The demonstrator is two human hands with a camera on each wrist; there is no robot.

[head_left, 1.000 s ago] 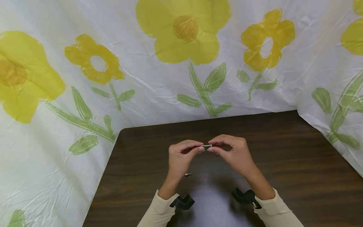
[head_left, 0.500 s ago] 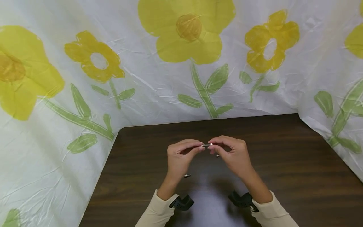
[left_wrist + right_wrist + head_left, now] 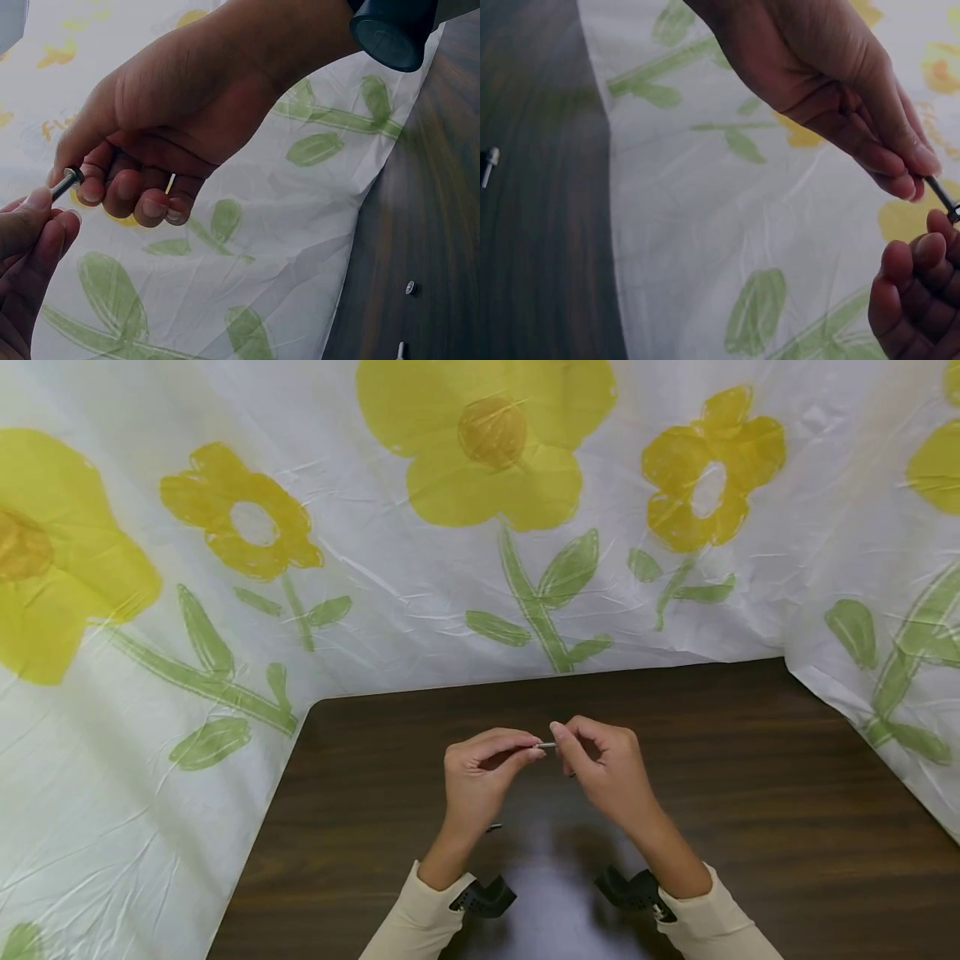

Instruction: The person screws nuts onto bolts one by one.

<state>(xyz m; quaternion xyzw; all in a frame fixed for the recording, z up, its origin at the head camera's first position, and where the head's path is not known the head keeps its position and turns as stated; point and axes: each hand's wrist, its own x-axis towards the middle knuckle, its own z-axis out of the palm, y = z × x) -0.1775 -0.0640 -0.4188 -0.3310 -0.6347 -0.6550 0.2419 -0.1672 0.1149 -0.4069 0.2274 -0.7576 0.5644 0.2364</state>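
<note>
A small metal bolt (image 3: 547,745) spans the gap between both hands, held above the table. My left hand (image 3: 480,777) pinches one end of it between thumb and forefinger. At that end a wider, dark round part (image 3: 73,175) shows in the left wrist view; whether it is a head or a nut is unclear. My right hand (image 3: 607,768) pinches the other end, its thumb laid across so that this tip is hidden. The right wrist view shows the thin bare shank (image 3: 937,191) coming out from the right fingertips.
On the dark wooden table (image 3: 375,793) a loose screw (image 3: 494,827) lies beside the left wrist, partly covered. Another small metal piece (image 3: 572,774) shows just under the right hand. A white flowered cloth (image 3: 420,610) hangs along the table's back and sides.
My right thumb has slid up and over the bolt's end, covering the bright tip seen earlier, and the right hand has turned and shifted slightly left. My left hand keeps its pinch almost unmoved.
</note>
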